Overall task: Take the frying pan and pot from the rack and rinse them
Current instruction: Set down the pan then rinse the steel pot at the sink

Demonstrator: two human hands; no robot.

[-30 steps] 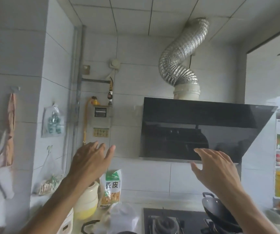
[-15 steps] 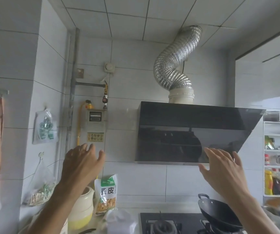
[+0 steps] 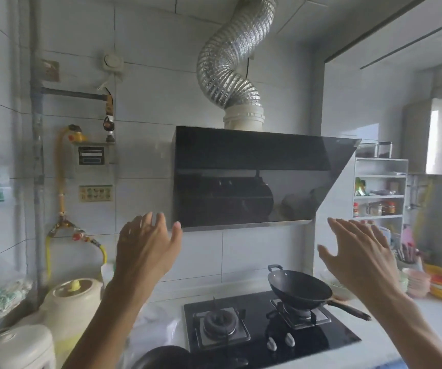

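Both hands are up in the air with nothing in them — the left hand (image 3: pixel 145 249) has its fingers spread loosely in front of the white wall tiles, and the right hand (image 3: pixel 358 254) is just as relaxed, fingers fanned, off to the right of the range hood (image 3: pixel 241 177). Below the right hand, a dark frying pan (image 3: pixel 299 291) sits tilted on the right burner of the black gas stove (image 3: pixel 262 331), its long handle pointing right. Neither hand touches it. The left burner is bare. At the far right a white shelf rack (image 3: pixel 379 187) holds jars and bottles; I can't make out a pot there. A cream kettle (image 3: pixel 73 296) stands at the left.
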